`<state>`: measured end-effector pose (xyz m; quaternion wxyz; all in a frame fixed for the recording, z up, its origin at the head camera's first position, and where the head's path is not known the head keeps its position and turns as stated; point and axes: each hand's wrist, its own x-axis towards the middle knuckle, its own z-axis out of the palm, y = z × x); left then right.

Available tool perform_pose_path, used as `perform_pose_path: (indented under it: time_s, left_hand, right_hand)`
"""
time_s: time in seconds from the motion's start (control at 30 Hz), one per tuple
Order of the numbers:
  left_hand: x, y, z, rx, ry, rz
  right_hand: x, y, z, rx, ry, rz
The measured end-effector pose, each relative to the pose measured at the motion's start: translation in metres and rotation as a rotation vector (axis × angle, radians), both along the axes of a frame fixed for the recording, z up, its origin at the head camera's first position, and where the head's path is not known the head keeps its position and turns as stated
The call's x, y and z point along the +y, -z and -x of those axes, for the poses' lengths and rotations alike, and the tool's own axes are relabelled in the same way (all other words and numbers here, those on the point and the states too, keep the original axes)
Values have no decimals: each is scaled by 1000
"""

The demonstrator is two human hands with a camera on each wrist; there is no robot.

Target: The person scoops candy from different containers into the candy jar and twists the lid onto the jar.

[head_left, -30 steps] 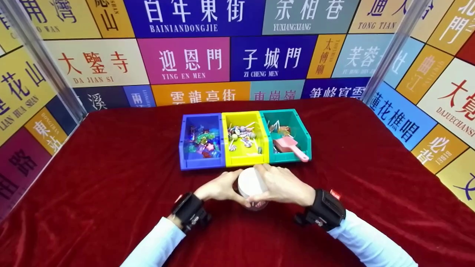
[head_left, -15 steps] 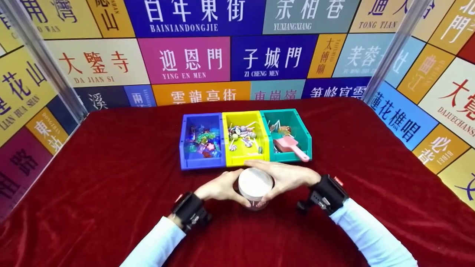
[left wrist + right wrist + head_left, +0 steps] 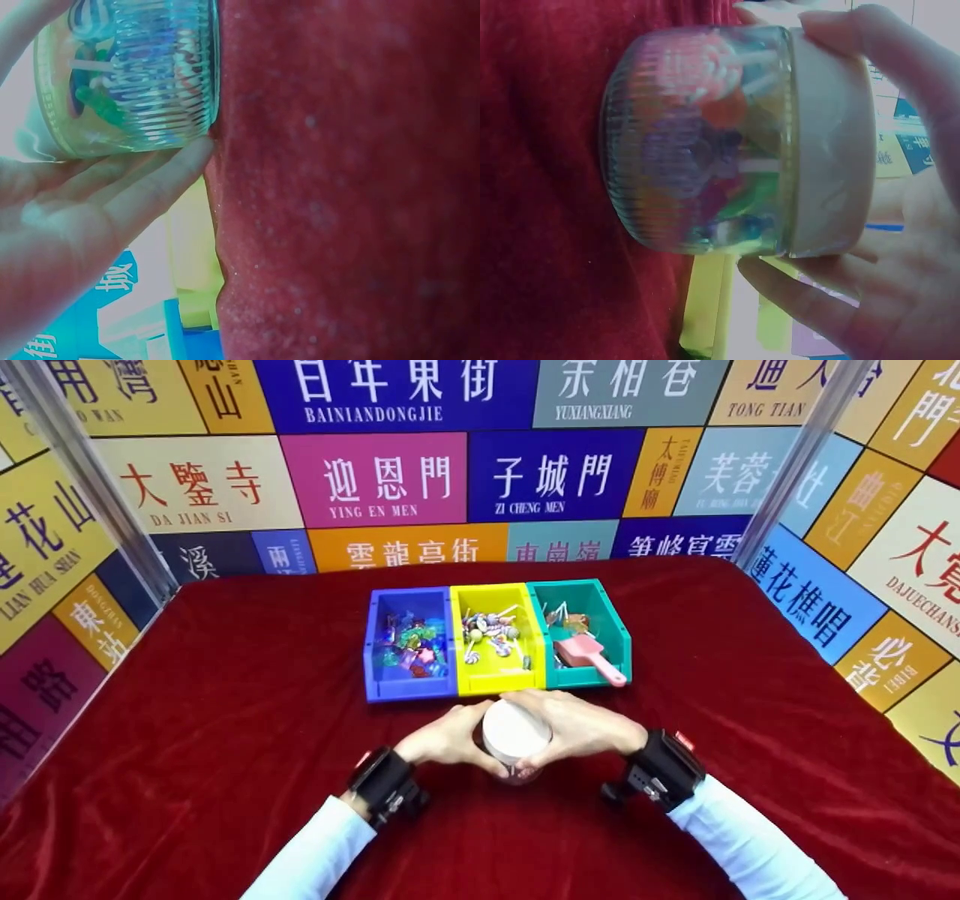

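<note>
A clear ribbed jar [image 3: 697, 142] with lollipops and other colourful pieces inside stands upright on the red cloth. Its wide white lid [image 3: 516, 729] is on. My left hand [image 3: 448, 739] holds the jar's body from the left, thumb in front and fingers along the far side, as the left wrist view shows. From the right, my right hand [image 3: 581, 726] grips the lid between thumb and fingers. Part of the jar's body is hidden under the lid and hands in the head view.
Behind the jar stand three joined bins: a blue bin [image 3: 411, 690] with gem-like pieces, a yellow bin [image 3: 499, 684] with lollipops, and a green bin [image 3: 619, 641] with wrapped sweets. A pink scoop [image 3: 581, 651] lies in the green bin. Printed panels [image 3: 375, 480] wall the table.
My right hand shifted right and opened its hold around the lid, then came back in over it. My left hand and the jar stay in place.
</note>
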<state>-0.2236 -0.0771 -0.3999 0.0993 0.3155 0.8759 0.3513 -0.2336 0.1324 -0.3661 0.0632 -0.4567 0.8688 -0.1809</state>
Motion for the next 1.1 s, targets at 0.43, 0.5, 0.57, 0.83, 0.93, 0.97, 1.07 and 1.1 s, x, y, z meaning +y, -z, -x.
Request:
perform_pose_path:
  time_s: [0.43,0.5,0.57,0.83,0.93,0.97,1.07,1.1]
  left_hand:
    - [1,1,1,0,-15,5]
    - [1,1,1,4,-14,3]
    - [1,2,1,10,-13,4]
    - [0,2,2,13,-1,11]
    - [0,2,2,6,2,3]
    - [0,2,2,4,4,-1]
    - [1,3,3,6,17,-9]
    - [1,4,3,12,25,-14]
  right_hand:
    - [-10,6,-23,234,254,27]
    - [-12,7,-26,247,281,28]
    - [-12,6,-27,238,292,27]
    - [-2,-1,-16,32,145,50]
    - [1,-1,-9,-29,65,52]
    - [2,-1,-7,-35,45,56]
    - [3,2,-3,-45,5,56]
    - [3,3,-3,-49,1,59]
